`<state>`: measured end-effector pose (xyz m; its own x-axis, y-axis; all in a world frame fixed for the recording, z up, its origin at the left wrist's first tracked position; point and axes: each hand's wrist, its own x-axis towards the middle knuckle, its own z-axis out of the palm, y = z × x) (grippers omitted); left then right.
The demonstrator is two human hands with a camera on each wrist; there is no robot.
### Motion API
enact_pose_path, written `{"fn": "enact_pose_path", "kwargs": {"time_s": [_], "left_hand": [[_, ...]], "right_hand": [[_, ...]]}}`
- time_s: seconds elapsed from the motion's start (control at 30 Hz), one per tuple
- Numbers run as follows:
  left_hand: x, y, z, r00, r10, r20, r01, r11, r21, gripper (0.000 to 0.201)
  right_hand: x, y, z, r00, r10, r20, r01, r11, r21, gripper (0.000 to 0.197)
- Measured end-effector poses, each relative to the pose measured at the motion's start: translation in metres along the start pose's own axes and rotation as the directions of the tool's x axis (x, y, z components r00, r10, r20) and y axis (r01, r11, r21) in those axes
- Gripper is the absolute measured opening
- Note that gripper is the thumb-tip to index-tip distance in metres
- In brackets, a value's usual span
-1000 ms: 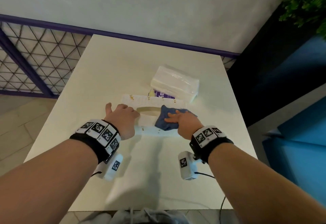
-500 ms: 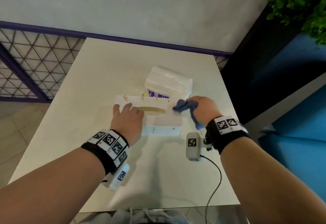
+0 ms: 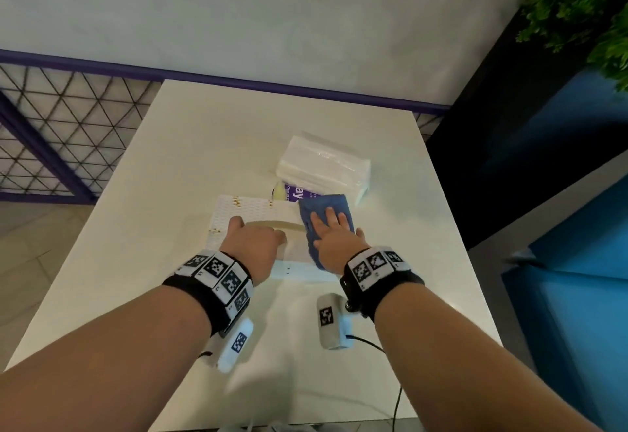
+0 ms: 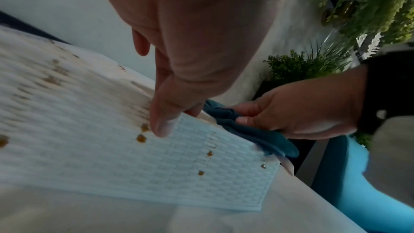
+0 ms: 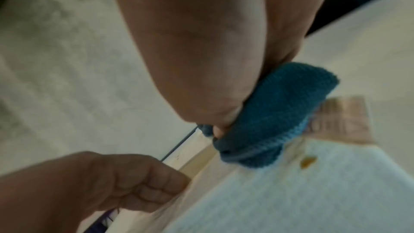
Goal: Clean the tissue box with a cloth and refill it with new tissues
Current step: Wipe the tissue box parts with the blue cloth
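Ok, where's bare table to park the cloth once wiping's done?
Bare table runs left of the box and behind it to the wall; another patch lies in front, between the forearms. It is crowded at the box's right end: cloth under the right hand, tissue pack just behind.

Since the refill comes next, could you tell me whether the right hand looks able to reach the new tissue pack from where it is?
Probably yes: the tissue pack lies just beyond the right hand, nothing between, though the hand presses the cloth.
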<state>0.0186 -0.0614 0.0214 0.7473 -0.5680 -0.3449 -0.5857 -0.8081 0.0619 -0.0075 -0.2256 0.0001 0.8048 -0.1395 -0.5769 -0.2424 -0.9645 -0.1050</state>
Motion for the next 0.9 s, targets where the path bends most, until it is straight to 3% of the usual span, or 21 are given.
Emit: {"fn": "enact_pose_path", "kwargs": {"time_s": [0.17,0.33,0.47,0.67,0.73,0.9], "left_hand": [[0.003,-0.003,-0.007,0.999,-0.004,0.035,0.005,0.999,-0.038,0.068],[0.004,-0.007,-0.006,1.000,0.011,0.011,-0.010,0.999,-0.034,0.062],[0.007,-0.008,-0.009,1.000,-0.002,0.027,0.003,0.999,-0.043,0.059],[0.003,-0.008,-0.005,1.000,-0.016,-0.007,0.016,0.999,-0.042,0.058],[0.002,-0.007,-0.006,1.000,-0.010,-0.014,0.010,0.999,-0.030,0.057],[0.002,-0.004,-0.012,0.998,-0.051,0.023,0.052,0.997,-0.054,0.054]], "right_hand": [[0.023,-0.006,-0.023,0.996,0.032,-0.080,-0.035,0.998,-0.047,0.070],[0.007,-0.017,-0.001,0.997,0.037,-0.070,-0.044,0.994,-0.103,0.066],[0.019,-0.004,-0.015,0.997,0.049,-0.058,-0.050,0.999,-0.008,0.068],[0.006,-0.012,-0.005,0.998,0.012,-0.064,-0.019,0.994,-0.104,0.064],[-0.001,-0.010,0.006,0.996,-0.032,-0.078,0.025,0.996,-0.087,0.060],[0.017,-0.005,-0.013,0.992,0.043,-0.122,-0.037,0.998,0.052,0.063]]}}
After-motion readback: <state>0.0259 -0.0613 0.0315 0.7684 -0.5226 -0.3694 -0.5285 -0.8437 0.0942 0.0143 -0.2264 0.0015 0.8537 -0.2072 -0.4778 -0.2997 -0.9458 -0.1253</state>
